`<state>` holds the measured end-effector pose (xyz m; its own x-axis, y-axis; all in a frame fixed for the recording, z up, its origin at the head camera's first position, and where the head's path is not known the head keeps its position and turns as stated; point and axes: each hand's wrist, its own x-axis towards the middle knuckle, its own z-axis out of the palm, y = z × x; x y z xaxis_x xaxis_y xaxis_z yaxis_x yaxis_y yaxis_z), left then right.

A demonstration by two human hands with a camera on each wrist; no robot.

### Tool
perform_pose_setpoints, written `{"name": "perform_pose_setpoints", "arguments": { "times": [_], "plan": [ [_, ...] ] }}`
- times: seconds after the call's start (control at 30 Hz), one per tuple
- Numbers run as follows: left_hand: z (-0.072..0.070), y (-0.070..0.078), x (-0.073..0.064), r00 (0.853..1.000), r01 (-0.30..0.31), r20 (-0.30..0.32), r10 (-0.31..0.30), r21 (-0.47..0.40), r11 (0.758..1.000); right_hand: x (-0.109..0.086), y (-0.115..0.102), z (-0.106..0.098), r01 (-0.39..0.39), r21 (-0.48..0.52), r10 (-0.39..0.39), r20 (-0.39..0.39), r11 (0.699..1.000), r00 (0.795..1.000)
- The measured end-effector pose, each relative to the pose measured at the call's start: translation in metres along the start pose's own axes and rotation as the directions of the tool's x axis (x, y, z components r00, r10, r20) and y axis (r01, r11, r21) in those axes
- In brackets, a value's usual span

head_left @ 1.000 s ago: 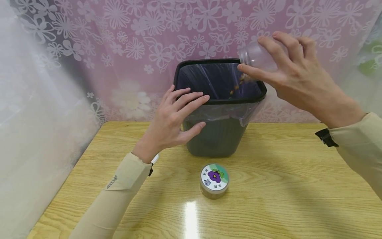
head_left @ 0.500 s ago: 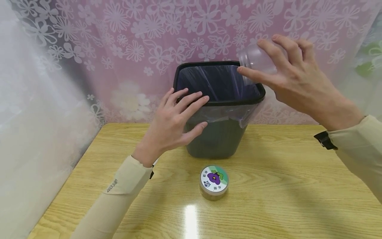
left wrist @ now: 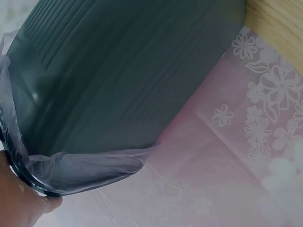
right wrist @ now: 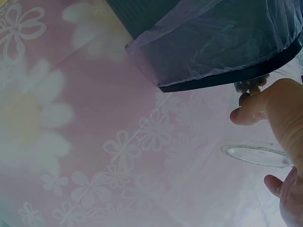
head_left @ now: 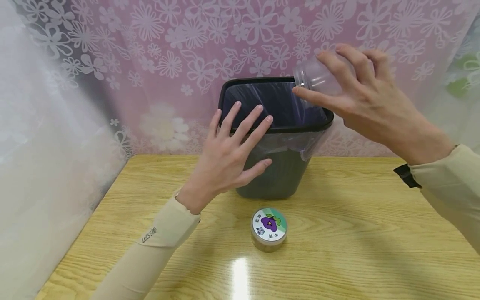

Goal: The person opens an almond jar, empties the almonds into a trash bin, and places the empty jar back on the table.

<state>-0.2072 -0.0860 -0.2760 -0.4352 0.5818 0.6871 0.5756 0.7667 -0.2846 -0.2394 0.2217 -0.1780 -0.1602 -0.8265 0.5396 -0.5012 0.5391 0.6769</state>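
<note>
In the head view, a dark bin (head_left: 275, 168) with a black rim stands on the table. A clear plastic liner (head_left: 277, 139) is folded over its rim. My left hand (head_left: 225, 160) rests at the near left rim with spread, fairly straight fingers. My right hand (head_left: 375, 91) grips a clear jar (head_left: 316, 77) on its side, tilted mouth-down over the bin's right part. In the right wrist view, small round brownish bits (right wrist: 253, 85) show near the jar's mouth, by my thumb (right wrist: 248, 109). The jar's round base (right wrist: 258, 156) shows lower down.
A short round tub (head_left: 269, 227) with a purple flower on its lid stands in front of the bin. The wooden table (head_left: 356, 233) ends at a pink flowered curtain (head_left: 168, 54) behind. White translucent sheeting (head_left: 45, 146) hangs on the left.
The stream of brown bits falling from the jar a second ago no longer shows in the head view. My left hand has shifted right, fingers straighter over the rim. The jar moved slightly left.
</note>
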Motion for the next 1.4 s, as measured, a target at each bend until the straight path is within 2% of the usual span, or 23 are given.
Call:
{"name": "perform_pose_setpoints", "arguments": {
  "times": [0.13,0.4,0.63,1.2,1.4],
  "plan": [
    [0.0022,0.0016,-0.0014,1.0,-0.003,-0.002,0.003,0.025,1.0,0.0018,0.0004,0.0,0.017,-0.016,-0.017,-0.01,1.0,1.0],
    [0.0072,0.0004,-0.0058,1.0,-0.019,0.007,0.019,0.047,0.999,0.0027,-0.0012,0.0023,0.022,0.019,-0.021,-0.023,1.0,1.0],
    [0.0082,-0.0011,-0.0094,0.999,-0.036,-0.016,0.036,0.046,0.998,0.0015,-0.0022,0.004,0.015,0.026,-0.014,-0.035,1.0,0.999],
    [0.0078,-0.0019,-0.0093,0.999,-0.032,-0.026,0.033,0.032,0.999,0.0059,-0.0039,0.0047,0.05,-0.035,-0.052,-0.042,0.998,0.998],
    [0.0088,-0.0026,-0.0097,0.999,-0.037,-0.027,0.038,0.036,0.999,0.0082,-0.0014,0.0035,0.085,-0.056,-0.086,-0.028,0.995,0.996]
  ]
}}
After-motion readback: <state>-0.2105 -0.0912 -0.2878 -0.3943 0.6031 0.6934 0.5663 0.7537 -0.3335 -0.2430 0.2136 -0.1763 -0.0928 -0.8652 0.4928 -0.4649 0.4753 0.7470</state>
